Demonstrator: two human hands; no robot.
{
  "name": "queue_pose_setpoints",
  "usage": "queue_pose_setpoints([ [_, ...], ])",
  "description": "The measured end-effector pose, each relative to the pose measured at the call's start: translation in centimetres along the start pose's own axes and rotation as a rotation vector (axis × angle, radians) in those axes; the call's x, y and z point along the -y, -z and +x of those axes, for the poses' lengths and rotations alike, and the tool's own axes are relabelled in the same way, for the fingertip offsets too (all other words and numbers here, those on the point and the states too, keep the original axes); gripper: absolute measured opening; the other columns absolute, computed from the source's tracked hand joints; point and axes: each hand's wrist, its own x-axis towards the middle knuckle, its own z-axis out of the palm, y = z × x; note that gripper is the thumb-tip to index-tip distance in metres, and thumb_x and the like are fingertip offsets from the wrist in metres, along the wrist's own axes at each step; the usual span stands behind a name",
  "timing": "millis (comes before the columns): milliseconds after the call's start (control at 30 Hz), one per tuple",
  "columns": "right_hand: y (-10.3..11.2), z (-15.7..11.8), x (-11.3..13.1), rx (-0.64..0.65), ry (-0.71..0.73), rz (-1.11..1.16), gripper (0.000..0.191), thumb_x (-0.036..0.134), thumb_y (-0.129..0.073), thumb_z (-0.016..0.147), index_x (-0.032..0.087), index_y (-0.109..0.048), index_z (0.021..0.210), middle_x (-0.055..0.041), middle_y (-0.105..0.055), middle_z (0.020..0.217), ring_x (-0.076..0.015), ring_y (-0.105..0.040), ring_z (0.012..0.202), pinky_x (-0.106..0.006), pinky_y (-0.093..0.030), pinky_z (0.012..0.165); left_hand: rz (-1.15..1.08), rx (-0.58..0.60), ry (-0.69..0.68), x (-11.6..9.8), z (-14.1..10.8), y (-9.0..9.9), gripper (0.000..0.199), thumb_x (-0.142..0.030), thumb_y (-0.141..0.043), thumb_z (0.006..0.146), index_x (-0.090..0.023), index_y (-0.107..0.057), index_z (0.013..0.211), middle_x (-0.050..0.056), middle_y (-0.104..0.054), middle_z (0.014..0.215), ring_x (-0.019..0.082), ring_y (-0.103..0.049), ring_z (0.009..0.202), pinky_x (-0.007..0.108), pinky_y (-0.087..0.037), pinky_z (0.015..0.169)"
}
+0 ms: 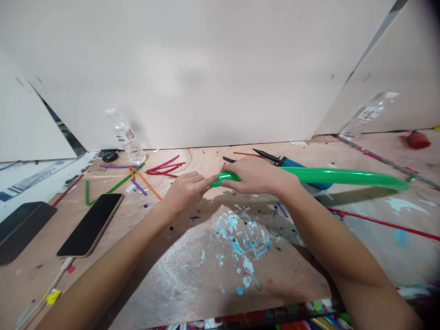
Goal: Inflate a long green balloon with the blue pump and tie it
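Right hand (256, 176) wrapped round green balloon (343, 176) near rounded end; rest trails rightward above worktop (192, 275). Left hand (185, 190) fingertips pinching tip. Risk: hard squeeze or nail bursts balloon; loose grip lets it slip.

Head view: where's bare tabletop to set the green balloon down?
Free: the paint-speckled patch between the forearms, below the left hand and right hand holding the green balloon. Crowded: uninflated balloons, water bottle and phone at left; pump behind the balloon.
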Motion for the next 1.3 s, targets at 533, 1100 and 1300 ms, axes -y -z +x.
queue_pose_setpoints([
  [533,-3.5,2.8,-0.1,0.656,0.079,0.914,0.048,0.059,-0.061,0.079,0.015,-0.065,0.098,-0.0062,-0.07,0.08,-0.0163,-0.064,0.067,-0.028,-0.049,0.059,-0.981,-0.111,1.272,0.8,-0.8,-2.4,0.034,-0.025,-0.077,0.065,-0.01,-0.073,0.095,0.0,-0.06,0.057,0.011,-0.053,0.05,0.023,-0.038,0.048],
  [1100,-11.1,6.6,2.4,-0.438,-0.323,2.025,0.042,0.038,-0.08,0.064,0.022,-0.051,0.09,0.007,-0.058,0.073,-0.0087,-0.053,0.06,-0.022,-0.044,0.059,-1.565,-0.124,1.462,0.9,-1.6,-4.0,0.032,-0.015,-0.079,0.061,-0.013,-0.071,0.091,0.0,-0.06,0.059,0.005,-0.044,0.044,0.02,-0.037,0.043],
  [1300,-9.9,6.1,3.0,-0.417,-0.47,1.874,0.041,0.05,-0.075,0.065,0.019,-0.048,0.073,0.0048,-0.051,0.059,-0.0084,-0.043,0.049,-0.021,-0.032,0.044,-1.2,-0.007,1.22,-0.1,-1.3,-3.8,0.055,-0.025,-0.08,0.062,-0.012,-0.065,0.113,0.0,-0.062,0.057,0.012,-0.057,0.05,0.024,-0.044,0.052],
])
